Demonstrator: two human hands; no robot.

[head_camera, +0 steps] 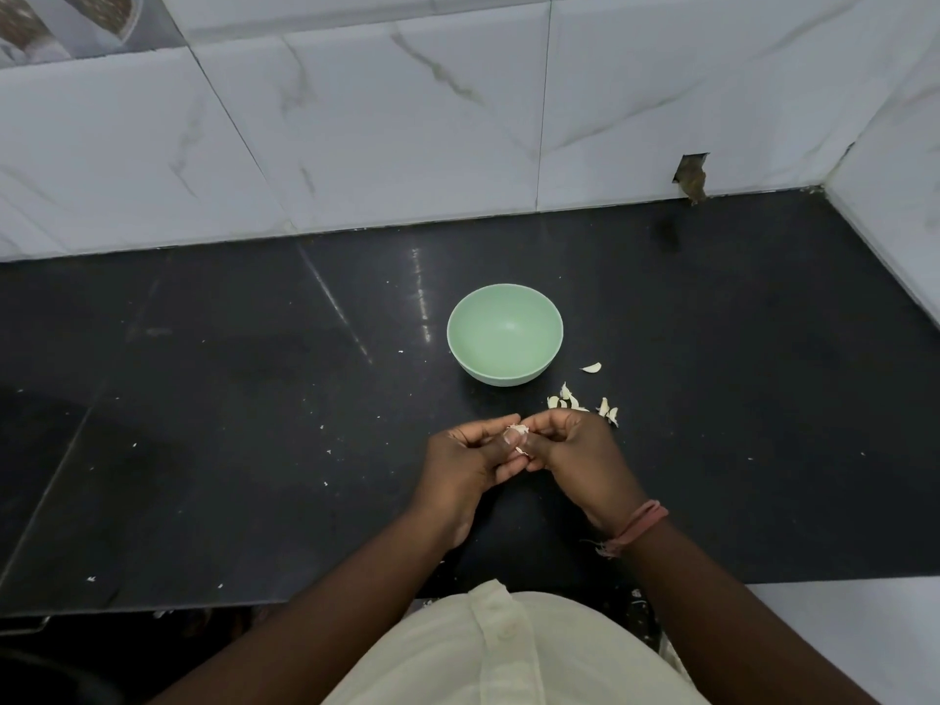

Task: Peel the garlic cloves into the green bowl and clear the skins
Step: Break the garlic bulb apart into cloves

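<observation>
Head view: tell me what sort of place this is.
Probably a home kitchen: a dark stone counter against marble-look wall tiles, with a green bowl and garlic cloves laid out for peeling.

Both hands — left hand (470,463), right hand (572,450) — pinch one garlic clove (519,431) just before the green bowl (505,340).
</observation>
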